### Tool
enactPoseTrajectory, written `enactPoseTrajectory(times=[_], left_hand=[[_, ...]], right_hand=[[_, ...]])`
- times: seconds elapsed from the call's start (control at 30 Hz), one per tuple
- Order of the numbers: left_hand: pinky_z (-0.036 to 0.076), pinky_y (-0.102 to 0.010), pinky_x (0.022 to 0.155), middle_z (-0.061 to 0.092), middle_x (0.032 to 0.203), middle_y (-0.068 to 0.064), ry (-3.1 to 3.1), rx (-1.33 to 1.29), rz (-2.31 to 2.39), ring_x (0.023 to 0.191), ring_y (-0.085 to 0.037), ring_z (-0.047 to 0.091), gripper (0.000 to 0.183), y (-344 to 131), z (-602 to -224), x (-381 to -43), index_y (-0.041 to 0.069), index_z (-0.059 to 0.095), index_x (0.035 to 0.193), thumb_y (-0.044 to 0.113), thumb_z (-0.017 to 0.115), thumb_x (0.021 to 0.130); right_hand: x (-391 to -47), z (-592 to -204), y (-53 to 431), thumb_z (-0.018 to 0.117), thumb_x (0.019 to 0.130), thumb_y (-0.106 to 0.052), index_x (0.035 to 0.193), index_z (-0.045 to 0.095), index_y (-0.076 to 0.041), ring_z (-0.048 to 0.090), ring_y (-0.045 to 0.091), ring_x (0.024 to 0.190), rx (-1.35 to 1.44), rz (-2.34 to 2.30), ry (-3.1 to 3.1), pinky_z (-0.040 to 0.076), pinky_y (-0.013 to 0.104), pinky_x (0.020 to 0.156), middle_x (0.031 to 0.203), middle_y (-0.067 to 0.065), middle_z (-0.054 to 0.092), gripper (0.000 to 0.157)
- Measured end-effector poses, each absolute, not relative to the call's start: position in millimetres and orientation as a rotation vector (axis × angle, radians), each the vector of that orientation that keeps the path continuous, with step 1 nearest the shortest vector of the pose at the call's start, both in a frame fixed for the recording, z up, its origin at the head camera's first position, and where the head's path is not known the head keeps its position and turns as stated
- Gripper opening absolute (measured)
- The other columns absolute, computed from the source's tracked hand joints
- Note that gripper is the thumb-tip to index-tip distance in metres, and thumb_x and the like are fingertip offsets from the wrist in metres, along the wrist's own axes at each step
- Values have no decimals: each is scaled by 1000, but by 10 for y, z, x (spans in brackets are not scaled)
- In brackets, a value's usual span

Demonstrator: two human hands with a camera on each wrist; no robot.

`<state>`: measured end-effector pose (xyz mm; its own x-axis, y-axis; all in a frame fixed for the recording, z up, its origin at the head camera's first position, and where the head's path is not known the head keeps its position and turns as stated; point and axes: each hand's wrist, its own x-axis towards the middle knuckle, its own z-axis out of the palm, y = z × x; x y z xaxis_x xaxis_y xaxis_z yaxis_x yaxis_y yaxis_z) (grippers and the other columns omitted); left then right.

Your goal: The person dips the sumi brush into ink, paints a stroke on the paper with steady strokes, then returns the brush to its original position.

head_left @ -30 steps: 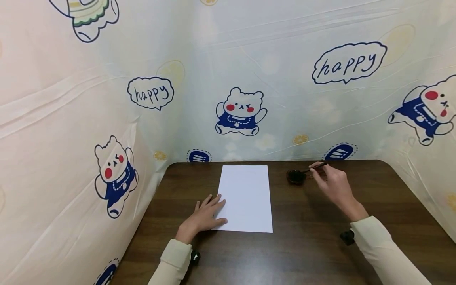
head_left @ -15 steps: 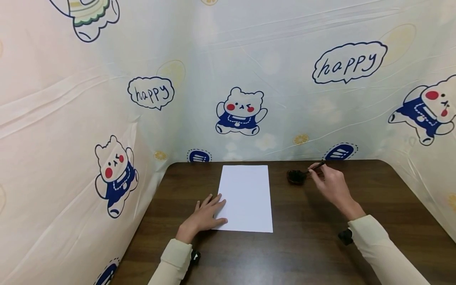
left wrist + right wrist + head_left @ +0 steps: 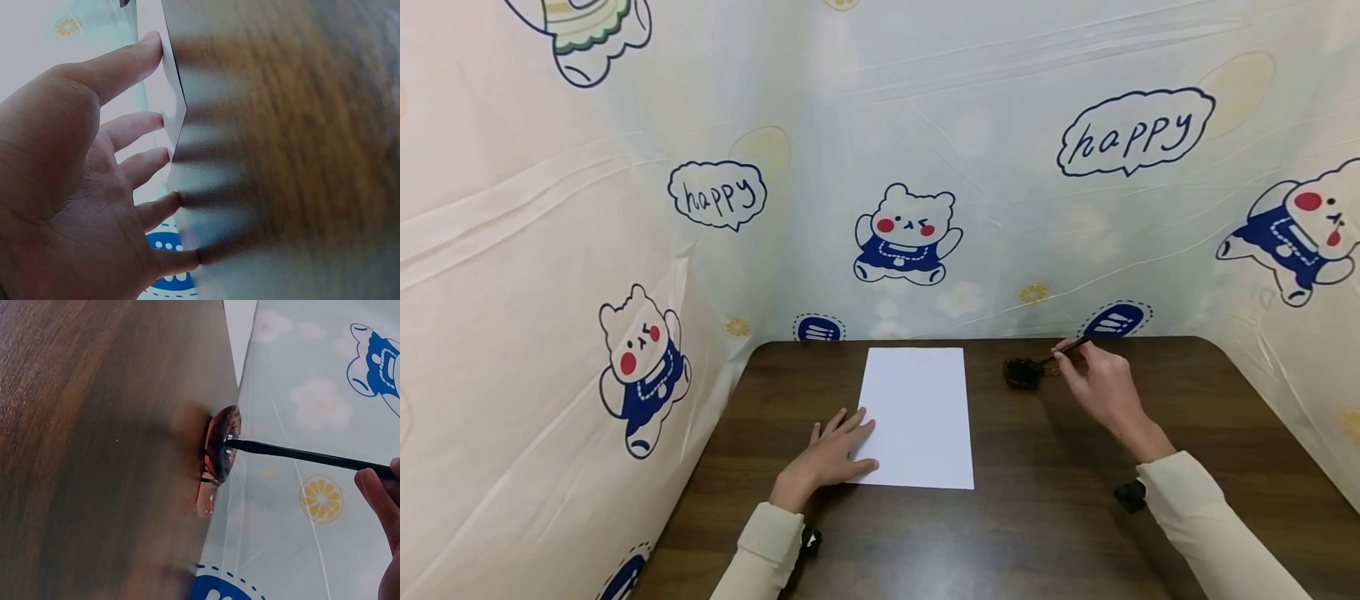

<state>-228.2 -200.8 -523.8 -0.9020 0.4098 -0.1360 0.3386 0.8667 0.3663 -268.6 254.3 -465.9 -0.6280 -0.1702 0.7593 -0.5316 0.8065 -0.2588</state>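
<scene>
A blank white sheet of paper (image 3: 917,408) lies on the brown table. My left hand (image 3: 830,458) rests with spread fingers over its lower left edge, thumb and some fingertips on the sheet. In the left wrist view, the fingers (image 3: 147,119) of that hand look straight and press down. To the right of the paper sits a small reddish-brown dish (image 3: 219,450) holding something dark. My right hand (image 3: 1105,390) pinches a thin black brush (image 3: 306,456), held at a slant. The brush's tip is down in the dish; the bristles are hard to make out.
The dark wood table (image 3: 917,542) has rounded far corners. A pale patterned curtain (image 3: 1000,208) with bears and "happy" bubbles hangs around its back and sides. Black wrist straps (image 3: 1129,497) sit at the cuffs.
My right hand shifted slightly left, then back to the right, while the brush tip stayed at the dish. The left hand and the paper have kept their place.
</scene>
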Motion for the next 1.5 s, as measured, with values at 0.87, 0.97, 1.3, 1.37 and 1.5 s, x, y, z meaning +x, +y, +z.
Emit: enactPoseTrajectory(times=[0.87,0.97,1.3,1.37,1.5], left_hand=[[10,-75,112,23,164,-6,2826,570,488,151,-40,13,73,-2001,-5235,-2280,21,39,152,53,63,90],[10,-75,112,23,164,-6,2821,568,488,151,-40,13,73,-1998,-5230,-2278,21,38,152,53,63,90],[10,-75,111,23,164,-6,2825,567,487,151,-40,13,73,-2001,-5231,-2277,21,38,152,53,62,90],[10,-75,111,23,164,-6,2824,567,488,151,-40,13,73,-2004,-5236,-2280,21,38,152,53,62,90],[9,-75,112,23,164,-6,2824,561,490,151,-40,13,73,-2007,-5233,-2295,22,38,152,53,63,90]], right_hand=[[-2721,-4764,2543,71,89,-13,100,70,-9,68,16,67,424,706,-2248,47,13,59,87,6,74,11],[-2728,-4796,2560,71,89,-12,98,71,-9,69,18,66,413,703,-2251,49,18,59,85,6,73,10],[-2717,-4780,2595,71,88,-9,97,70,-6,68,24,65,405,678,-2275,55,40,57,82,9,73,9],[-2715,-4761,2598,71,88,-10,97,70,-7,68,22,64,408,673,-2269,55,37,56,83,9,73,9],[-2709,-4718,2607,72,88,-12,97,72,-9,67,18,63,414,667,-2234,50,21,56,84,8,73,9]])
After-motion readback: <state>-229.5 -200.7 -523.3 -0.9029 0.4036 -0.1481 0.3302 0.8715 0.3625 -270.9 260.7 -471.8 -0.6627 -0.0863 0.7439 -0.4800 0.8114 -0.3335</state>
